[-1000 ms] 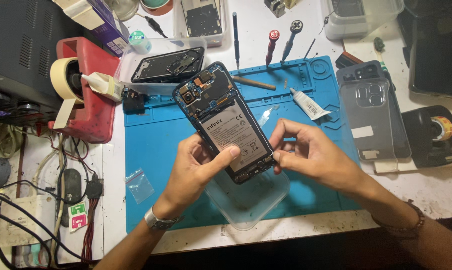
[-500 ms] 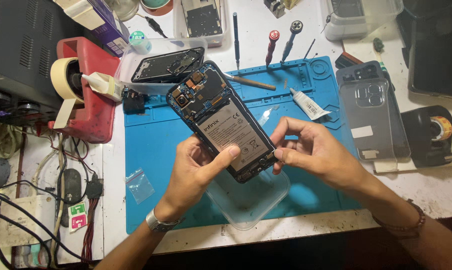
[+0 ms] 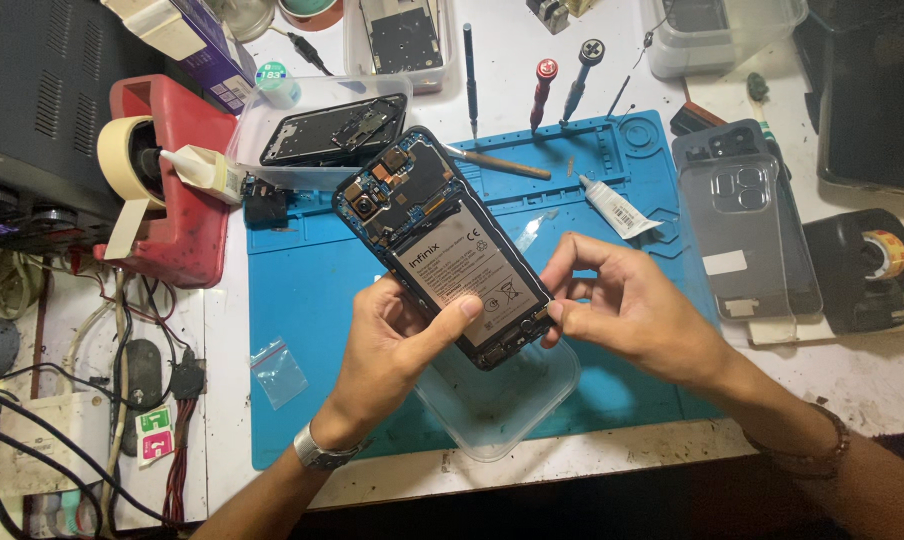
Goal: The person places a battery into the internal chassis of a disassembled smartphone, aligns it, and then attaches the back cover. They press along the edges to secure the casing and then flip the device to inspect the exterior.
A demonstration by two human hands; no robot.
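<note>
Two hands on opened phone (image 3: 442, 245): left hand (image 3: 392, 345) grips it, right hand (image 3: 612, 305) pinches lower edge.

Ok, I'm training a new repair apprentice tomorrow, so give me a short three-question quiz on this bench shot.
1. True or false: the opened phone lies flat on the blue mat.
2. Which hand pinches the phone's lower corner with its fingers: A) left hand, B) right hand?
3. Fill in: under the phone and hands sits a clear plastic ___.

Key
1. False; both hands hold it above the mat.
2. B; the left hand cradles it, thumb across the battery.
3. Tray.
</note>
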